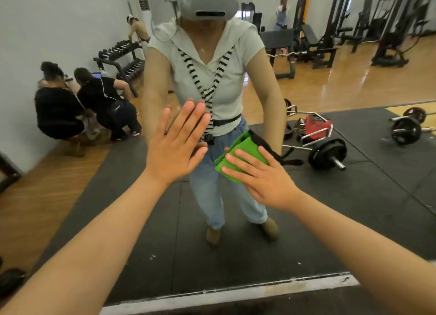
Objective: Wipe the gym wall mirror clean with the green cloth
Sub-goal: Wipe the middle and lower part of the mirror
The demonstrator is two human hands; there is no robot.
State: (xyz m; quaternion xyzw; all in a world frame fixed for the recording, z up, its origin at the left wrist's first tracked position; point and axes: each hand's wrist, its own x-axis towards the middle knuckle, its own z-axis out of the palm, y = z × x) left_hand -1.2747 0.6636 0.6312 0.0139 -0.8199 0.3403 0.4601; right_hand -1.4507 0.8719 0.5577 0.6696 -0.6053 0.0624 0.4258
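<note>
The left hand (175, 147) lies flat on the mirror (236, 255), left of the right hand (262, 177), which presses the cloth (238, 142) against it.

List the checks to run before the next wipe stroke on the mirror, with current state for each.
1. The green cloth against the mirror: ok, pressed onto the glass.
2. The right hand on the cloth: ok, straight spread fingers press it.
3. The left hand off the glass: not ok, the palm looks flat on the mirror and may leave prints.
4. Leftward stroke path: not ok, the left hand sits just left of the cloth, apart from it.
5. Whether the white specks low down are dirt on the glass: cannot tell.
6. Cloth damp: cannot tell.
</note>
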